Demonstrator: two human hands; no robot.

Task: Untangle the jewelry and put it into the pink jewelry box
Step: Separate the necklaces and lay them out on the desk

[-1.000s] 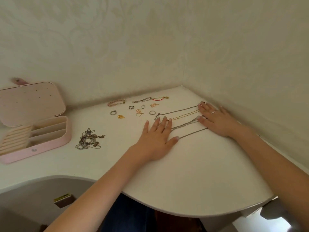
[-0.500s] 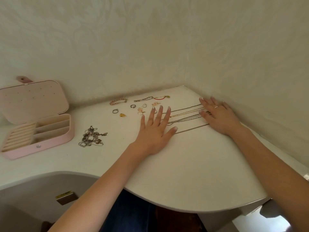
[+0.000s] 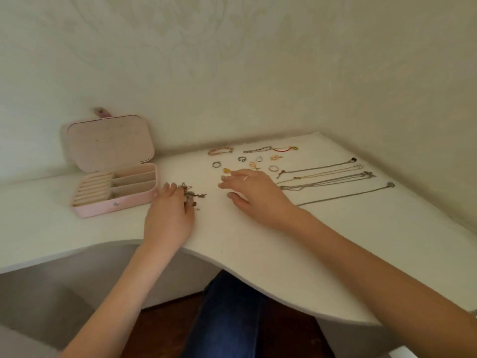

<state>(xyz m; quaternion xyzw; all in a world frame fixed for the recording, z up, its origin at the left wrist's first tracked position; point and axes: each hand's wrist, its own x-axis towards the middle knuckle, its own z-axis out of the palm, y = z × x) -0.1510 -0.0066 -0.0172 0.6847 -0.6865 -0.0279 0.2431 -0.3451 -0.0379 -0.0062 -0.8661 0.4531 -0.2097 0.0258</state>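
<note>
Both hands have left the straightened chains (image 3: 333,180) at the right of the white surface (image 3: 284,233) and moved left. The left hand (image 3: 169,215), flat beside those chains a second ago, now sits on the tangled heap of dark silver jewellery (image 3: 192,195) just beside the open pink jewellery box (image 3: 113,182), its fingers curled onto the heap. The right hand (image 3: 254,193), earlier resting on the far ends of the chains, now lies between the heap and the chains, fingers loosely spread, near the small gold pendant (image 3: 226,171). The chains lie uncovered, their full lengths showing.
</note>
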